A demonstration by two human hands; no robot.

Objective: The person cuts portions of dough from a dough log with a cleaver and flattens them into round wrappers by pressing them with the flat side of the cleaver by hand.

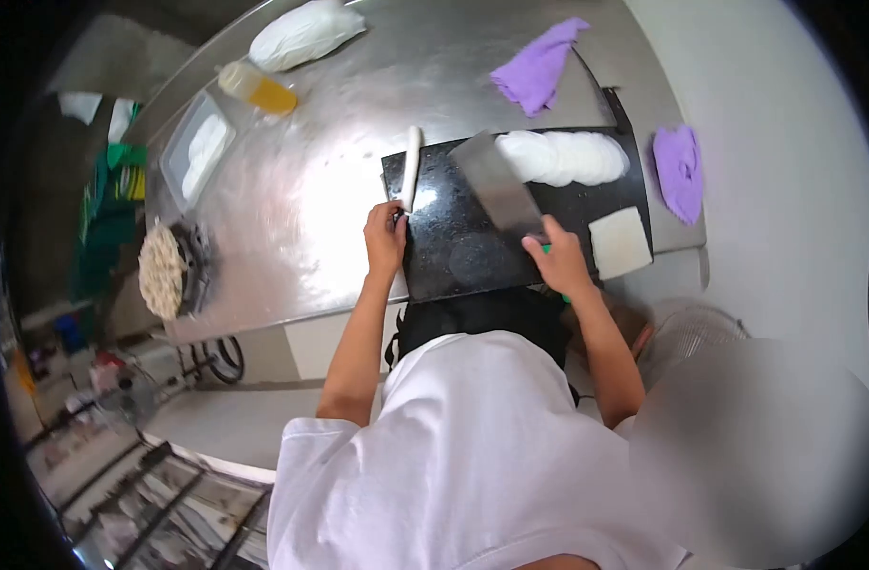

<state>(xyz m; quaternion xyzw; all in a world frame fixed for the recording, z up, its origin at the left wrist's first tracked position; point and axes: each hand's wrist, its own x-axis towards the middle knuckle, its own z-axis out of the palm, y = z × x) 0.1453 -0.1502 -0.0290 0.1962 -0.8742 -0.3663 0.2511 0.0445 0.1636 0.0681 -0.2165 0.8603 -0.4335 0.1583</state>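
Note:
A black board (472, 261) lies at the front edge of the steel table. My right hand (561, 258) is closed round the green handle of a wide cleaver (499, 188), whose blade reaches up and left over the board. At the board's left edge my left hand (385, 237) has its fingers bent at the lower end of a thin white dough strip (412, 169); whether it grips the strip is too small to tell. Overlapping white dough rounds (563, 158) lie along the board's back right. A square white piece (621, 243) rests at its right front corner.
On the steel table (330, 114) are an oil bottle (257, 88), a white bag (306, 35), a plastic tub (197, 152) and a purple cloth (539, 68). Another purple cloth (679, 174) lies right. A plate of pale pieces (161, 271) stands left.

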